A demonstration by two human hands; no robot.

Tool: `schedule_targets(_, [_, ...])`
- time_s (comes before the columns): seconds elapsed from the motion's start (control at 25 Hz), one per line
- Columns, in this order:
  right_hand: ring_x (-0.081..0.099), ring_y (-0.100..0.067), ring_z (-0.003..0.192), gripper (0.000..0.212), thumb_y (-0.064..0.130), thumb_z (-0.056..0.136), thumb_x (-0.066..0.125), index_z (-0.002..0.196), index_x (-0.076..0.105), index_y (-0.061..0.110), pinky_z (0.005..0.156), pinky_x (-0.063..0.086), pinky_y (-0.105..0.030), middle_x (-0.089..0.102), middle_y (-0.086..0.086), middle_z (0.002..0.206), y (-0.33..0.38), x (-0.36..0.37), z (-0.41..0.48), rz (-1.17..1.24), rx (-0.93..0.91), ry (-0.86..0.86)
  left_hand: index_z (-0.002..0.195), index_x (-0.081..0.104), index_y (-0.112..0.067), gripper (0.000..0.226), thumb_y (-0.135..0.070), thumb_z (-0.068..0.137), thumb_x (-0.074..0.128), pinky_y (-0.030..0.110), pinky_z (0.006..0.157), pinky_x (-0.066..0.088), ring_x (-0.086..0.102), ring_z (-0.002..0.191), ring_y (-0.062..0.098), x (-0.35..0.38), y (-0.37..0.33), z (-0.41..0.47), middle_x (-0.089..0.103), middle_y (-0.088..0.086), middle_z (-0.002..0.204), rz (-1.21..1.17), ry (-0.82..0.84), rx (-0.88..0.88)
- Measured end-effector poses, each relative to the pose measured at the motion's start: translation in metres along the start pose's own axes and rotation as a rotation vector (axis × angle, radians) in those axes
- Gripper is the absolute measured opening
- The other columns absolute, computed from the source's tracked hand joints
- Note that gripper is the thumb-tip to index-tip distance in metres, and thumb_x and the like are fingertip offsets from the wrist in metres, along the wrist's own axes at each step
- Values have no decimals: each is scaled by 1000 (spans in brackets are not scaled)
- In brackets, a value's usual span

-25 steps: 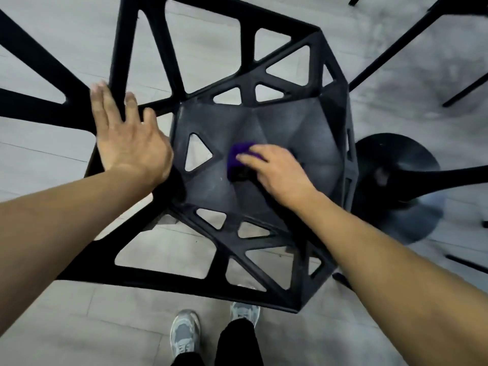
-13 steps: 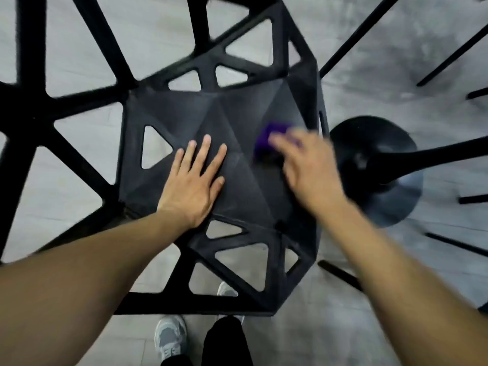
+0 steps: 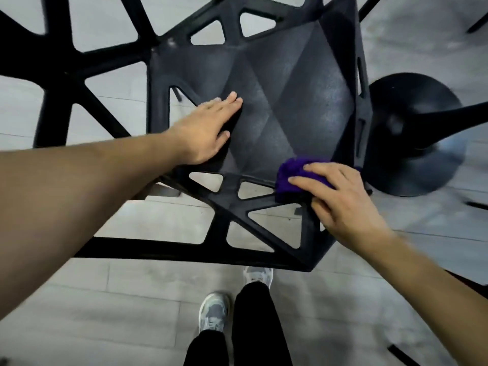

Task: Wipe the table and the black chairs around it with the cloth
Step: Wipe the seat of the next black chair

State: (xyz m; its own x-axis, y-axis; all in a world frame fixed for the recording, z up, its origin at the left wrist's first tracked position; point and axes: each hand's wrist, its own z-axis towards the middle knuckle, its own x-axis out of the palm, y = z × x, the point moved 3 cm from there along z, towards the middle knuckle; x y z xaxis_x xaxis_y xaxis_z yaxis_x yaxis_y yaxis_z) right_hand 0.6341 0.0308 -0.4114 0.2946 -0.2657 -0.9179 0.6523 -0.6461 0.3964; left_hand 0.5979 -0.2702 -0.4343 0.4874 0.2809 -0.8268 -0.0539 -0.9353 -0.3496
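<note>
Black chair (image 3: 158,250), pale plank floor (image 3: 132,299); L hand (image 3: 206,130) flat on seat (image 3: 295,109), R hand (image 3: 340,202) round cloth (image 3: 291,178).

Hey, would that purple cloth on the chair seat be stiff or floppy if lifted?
Probably floppy: the purple cloth bunches in folds under the right hand. Likely light, since one hand nearly covers it. Its fuzzy pile should grip the chair seat.
</note>
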Motion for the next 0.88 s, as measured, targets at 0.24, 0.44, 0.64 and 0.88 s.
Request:
schedule_targets(0.24, [57,-36,114,46,19,83,52,125,70,23,97,43,-50,61,-9,128,30,24,52,14,-143,57,162,3,-30,67,-16,107,37,37,127,5,4,156,32,-14,25,-2,-5,6,171,255,141,76])
schedule_targets(0.44, [55,-36,112,50,22,83,46,128,67,24,93,43,-48,60,-10,128,96,70,128,117,-145,124,160,7,-42,83,1,98,40,59,118,23,7,155,25,-32,20,2,-7,-11,170,263,228,-20])
schedule_targets(0.64, [52,-27,116,49,24,86,42,130,63,31,102,40,-47,56,2,130,60,35,69,161,-173,245,161,3,-36,82,2,96,35,45,124,19,5,156,31,-22,22,2,-8,-3,171,238,198,21])
schedule_targets(0.88, [54,-25,112,48,17,84,50,128,66,29,104,40,-41,60,1,122,116,49,104,446,74,190,161,-9,-30,84,-4,97,39,33,127,0,-3,157,30,-10,20,4,-14,7,170,296,179,24])
